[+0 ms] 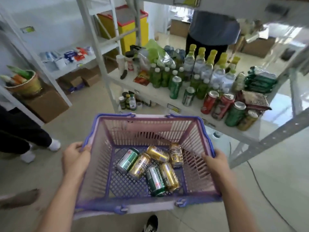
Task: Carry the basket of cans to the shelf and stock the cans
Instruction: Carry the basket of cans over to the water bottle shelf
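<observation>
Your basket is a pink-and-purple slatted plastic one, held level off the floor, just near of the shelf. Six cans lie on their sides on its floor: a pale green can at left, a dark green can nearest you, and four gold cans (two of them touching the green ones). The white shelf board already holds upright cans and bottles.

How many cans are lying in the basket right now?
6, all lying on the basket floor: green can at left, gold cans, green can nearest. None seems hidden.
</observation>
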